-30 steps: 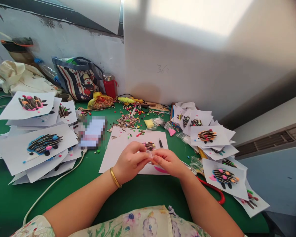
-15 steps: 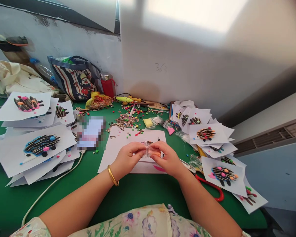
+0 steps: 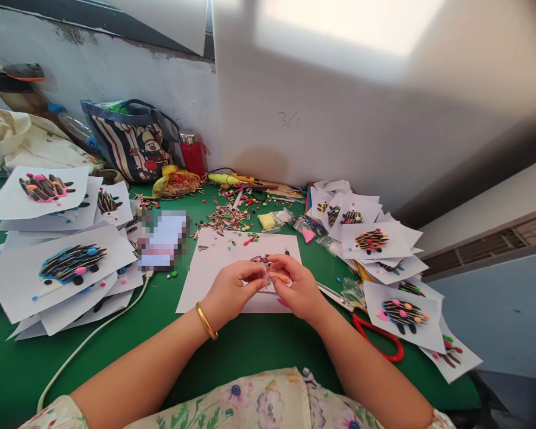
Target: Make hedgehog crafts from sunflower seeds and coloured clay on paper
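Note:
My left hand [image 3: 233,292], with a gold bangle [image 3: 206,321] at its wrist, pinches one side of a small clear plastic bag [image 3: 266,275]. The other side is in the bent fingers of my right hand [image 3: 300,290]. Orange clay [image 3: 282,277] shows in the bag by the right fingertips. Both hands are above a white sheet of paper [image 3: 196,286]. A seed-and-clay picture [image 3: 259,258] on it is partly hidden behind the fingers. A pink piece [image 3: 283,302] shows below the right fingers.
Stacks of hedgehog pictures stand left [image 3: 20,271] and right [image 3: 402,310]. Red-handled scissors [image 3: 401,351] lie beside my right forearm. Striped seeds [image 3: 226,217], bagged yellow clay [image 3: 267,221] and bagged pink clay [image 3: 308,236] lie behind the paper. A phone [image 3: 163,238] with a white cable [image 3: 98,328] is left.
My right fingers have shifted slightly around the bag, and more of the orange clay shows. Both hands still grip the bag. The whole view has moved a little.

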### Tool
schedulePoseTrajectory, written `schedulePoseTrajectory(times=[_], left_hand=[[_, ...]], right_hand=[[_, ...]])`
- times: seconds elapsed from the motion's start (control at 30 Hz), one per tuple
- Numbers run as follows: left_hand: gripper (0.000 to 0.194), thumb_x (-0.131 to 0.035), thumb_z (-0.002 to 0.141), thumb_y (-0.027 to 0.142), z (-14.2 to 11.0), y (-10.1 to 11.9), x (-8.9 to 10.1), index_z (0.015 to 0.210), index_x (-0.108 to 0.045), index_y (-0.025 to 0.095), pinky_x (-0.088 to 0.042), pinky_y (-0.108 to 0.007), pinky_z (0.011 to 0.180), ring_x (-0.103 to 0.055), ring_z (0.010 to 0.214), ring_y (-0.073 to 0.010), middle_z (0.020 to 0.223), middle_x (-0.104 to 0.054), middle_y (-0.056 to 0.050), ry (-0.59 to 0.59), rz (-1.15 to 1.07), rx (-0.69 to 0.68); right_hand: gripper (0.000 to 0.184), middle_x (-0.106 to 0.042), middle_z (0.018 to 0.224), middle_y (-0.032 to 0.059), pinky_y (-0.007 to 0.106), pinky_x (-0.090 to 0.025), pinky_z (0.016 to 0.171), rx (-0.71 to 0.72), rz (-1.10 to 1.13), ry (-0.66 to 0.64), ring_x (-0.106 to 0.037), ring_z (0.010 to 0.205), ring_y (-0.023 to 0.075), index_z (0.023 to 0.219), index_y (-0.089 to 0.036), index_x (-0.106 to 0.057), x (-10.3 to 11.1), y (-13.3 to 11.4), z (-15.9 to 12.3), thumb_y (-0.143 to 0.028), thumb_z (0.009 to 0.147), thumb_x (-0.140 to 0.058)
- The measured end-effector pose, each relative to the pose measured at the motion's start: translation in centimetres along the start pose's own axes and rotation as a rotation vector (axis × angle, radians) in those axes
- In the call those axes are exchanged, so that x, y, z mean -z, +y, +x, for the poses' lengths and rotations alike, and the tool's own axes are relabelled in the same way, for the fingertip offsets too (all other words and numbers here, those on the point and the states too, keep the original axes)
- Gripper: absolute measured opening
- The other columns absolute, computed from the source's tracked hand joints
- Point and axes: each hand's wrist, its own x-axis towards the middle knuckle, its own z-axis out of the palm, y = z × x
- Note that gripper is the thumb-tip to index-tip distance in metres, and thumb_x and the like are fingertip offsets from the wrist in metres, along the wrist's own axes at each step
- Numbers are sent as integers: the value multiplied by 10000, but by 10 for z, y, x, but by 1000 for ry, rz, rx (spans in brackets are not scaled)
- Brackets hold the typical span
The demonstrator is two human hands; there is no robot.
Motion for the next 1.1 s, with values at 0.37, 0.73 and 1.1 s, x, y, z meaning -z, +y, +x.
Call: schedulePoseTrajectory(times=[0.37, 0.73, 1.1], left_hand=[[103, -650, 881, 262, 3, 5, 3, 926, -731, 216, -544, -254, 673, -641, 751, -143, 860, -717, -38, 73, -4, -53], [68, -667, 864, 208, 0, 1, 0, 912, -715, 209, -533, -268, 705, -646, 782, -154, 860, -710, -27, 3, 86, -61], [94, -636, 895, 247, -3, 2, -1, 940, -705, 204, -521, -319, 803, -629, 873, -177, 915, -684, -50, 91, 167, -173]], right_hand=[[182, -730, 990, 56, 338, -513, 821, 36, -262, -24, -664, 916, 211, 1008, -243, -684, 6, -6, 3, -320, 942, -532], [226, -688, 864, 43, 299, -480, 742, 133, -257, -113, -622, 817, 179, 910, -225, -672, 7, -7, 2, -291, 970, -464], [204, -708, 939, 43, 289, -483, 765, 145, -327, -108, -632, 860, 171, 982, -220, -667, 9, -2, 3, -257, 972, -466]])
